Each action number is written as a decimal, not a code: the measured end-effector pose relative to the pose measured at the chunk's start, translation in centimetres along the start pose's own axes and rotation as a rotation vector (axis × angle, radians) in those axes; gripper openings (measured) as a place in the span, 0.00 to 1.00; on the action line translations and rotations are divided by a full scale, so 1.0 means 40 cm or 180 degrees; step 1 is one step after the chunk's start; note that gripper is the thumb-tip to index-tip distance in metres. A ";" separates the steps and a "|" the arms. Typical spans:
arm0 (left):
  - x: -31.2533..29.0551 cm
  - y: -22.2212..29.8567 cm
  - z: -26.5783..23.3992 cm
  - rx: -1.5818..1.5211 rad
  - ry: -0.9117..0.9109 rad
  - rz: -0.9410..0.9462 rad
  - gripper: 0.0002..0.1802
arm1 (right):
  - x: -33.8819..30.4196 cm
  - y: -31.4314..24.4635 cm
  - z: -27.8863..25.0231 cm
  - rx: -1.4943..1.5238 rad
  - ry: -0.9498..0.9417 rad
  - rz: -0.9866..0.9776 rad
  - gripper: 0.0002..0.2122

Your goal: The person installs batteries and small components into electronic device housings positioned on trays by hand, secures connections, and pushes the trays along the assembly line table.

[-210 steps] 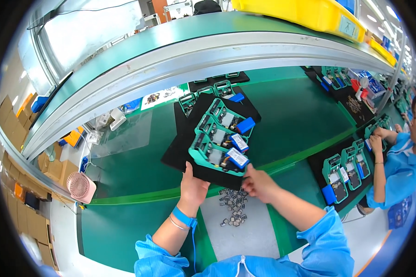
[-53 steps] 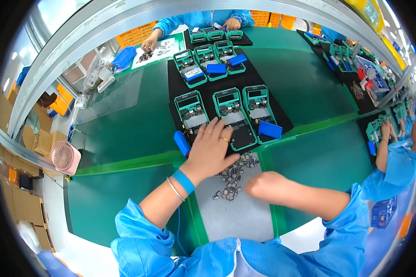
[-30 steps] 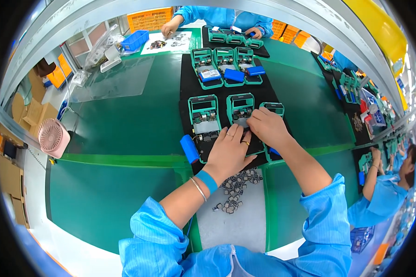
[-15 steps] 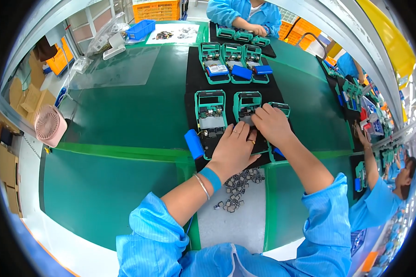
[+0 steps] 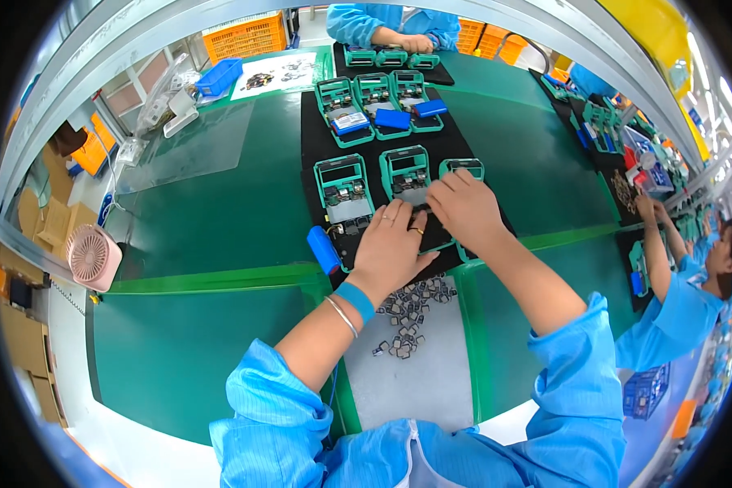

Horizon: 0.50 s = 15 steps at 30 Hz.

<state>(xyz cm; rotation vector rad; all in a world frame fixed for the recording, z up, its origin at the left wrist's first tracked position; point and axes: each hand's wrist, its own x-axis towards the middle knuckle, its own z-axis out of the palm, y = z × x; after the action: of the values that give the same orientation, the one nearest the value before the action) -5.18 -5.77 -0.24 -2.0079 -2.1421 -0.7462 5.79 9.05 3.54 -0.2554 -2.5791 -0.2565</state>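
Observation:
Teal-and-black device housings lie open-faced on a black mat (image 5: 315, 146). Over the lower part of the middle front housing (image 5: 404, 167) rests my left hand (image 5: 388, 248), fingers forward and thumb held apart. My right hand (image 5: 468, 210) is closed at that housing's right side, its fingertips bent down; whatever they pinch is hidden. Left of them lies another front housing (image 5: 342, 191) with exposed circuit parts, and a blue battery pack (image 5: 324, 250) beside its lower end. My right hand partly covers a third housing (image 5: 462, 167).
Behind stand three more housings (image 5: 374, 102) with blue packs on them. Small metallic parts (image 5: 403, 325) are heaped on a grey sheet (image 5: 407, 386) near me. A pink fan (image 5: 93, 256) and a blue bin (image 5: 219, 77) are at left. Co-workers sit opposite and at right.
The view has shifted, so the bench appears slightly left and higher. Both hands stay at the middle front housing, with little change in pose. The co-worker at right now has both forearms in view.

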 end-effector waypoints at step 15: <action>0.011 -0.001 -0.062 0.0037 -0.0157 0.0100 0.35 | -0.332 -0.193 -0.103 0.1408 -0.0252 0.0902 0.08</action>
<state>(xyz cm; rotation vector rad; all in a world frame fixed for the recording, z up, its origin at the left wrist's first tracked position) -5.89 -6.41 2.07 -2.0702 -2.1306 -0.6853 17.21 -1.06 -0.98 -0.4639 -2.5536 0.4295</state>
